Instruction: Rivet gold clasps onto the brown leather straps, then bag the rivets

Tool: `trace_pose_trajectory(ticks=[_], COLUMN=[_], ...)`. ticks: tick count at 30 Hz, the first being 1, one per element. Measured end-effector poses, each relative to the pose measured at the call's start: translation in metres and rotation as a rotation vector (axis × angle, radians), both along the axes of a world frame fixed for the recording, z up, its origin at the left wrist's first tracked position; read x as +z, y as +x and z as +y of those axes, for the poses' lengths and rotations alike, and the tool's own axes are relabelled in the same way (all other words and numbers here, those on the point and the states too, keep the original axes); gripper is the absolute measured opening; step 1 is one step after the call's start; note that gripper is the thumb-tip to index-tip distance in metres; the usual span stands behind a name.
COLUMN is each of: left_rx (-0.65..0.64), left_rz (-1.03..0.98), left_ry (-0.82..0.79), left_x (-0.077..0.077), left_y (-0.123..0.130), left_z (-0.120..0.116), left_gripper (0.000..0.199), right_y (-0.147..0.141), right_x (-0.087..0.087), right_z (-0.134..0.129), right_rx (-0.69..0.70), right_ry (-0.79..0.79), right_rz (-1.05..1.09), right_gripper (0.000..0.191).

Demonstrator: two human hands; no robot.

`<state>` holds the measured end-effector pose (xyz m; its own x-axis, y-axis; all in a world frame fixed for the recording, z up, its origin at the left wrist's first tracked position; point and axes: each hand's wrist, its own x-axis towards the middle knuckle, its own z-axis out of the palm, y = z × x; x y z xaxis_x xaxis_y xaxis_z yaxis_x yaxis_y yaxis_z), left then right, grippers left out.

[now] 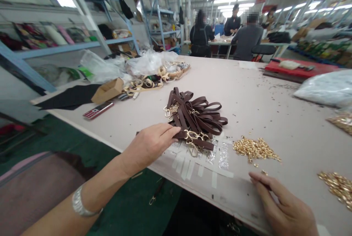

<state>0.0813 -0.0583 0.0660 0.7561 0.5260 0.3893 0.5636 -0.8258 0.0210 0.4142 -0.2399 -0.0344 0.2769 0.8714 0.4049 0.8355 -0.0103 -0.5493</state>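
My left hand, with a silver bracelet on its wrist, pinches a dark brown strap at the near side of a pile. The pile of looped brown straps lies on the table with gold snap hooks at the strap ends. My right hand is low over the table at the right, thumb and fingers together; whatever they hold, if anything, is hidden. Just beyond its fingertips lies a heap of small gold metal pieces. A second gold heap is farther right.
Tape strips and clear packets lie along the near table edge. A red phone-like device, a cardboard box and plastic bags are at left. At right are a red board and a bag. Several people work beyond.
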Motion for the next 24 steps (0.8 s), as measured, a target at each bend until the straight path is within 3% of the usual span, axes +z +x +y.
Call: trace_pose_trajectory(ticks=[2,5,9,12,16,24], left_rx=[0.07,0.215,0.317,0.309,0.267,0.109], left_rz=[-0.118,-0.398,-0.747,-0.882,-0.957,-0.85], left_ry=[-0.204,-0.697,-1.385,-1.682,-1.796,-1.736], left_x=[0.005,0.002,-0.018,-0.033,-0.038,-0.037], left_y=[0.007,0.024,0.055,0.075,0.094,0.11], left_z=[-0.016,-0.045,-0.086,-0.11,-0.129,-0.146], left_gripper=[0.031,0.031,0.036,0.036,0.034,0.032], right_y=[-0.002,-0.011,-0.033,-0.05,-0.064,-0.07], right_x=[0.003,0.012,0.025,0.032,0.038,0.049], right_z=[-0.006,-0.01,-0.015,-0.02,-0.025,-0.025], right_rx=[-0.008,-0.021,0.01,0.058,0.147,0.098], right_ry=[-0.06,-0.127,-0.191,-0.2,-0.205,-0.315], right_rz=[0.138,0.466,0.894,1.143,1.297,1.206], right_gripper=[0.026,0.029,0.026,0.022,0.016,0.023])
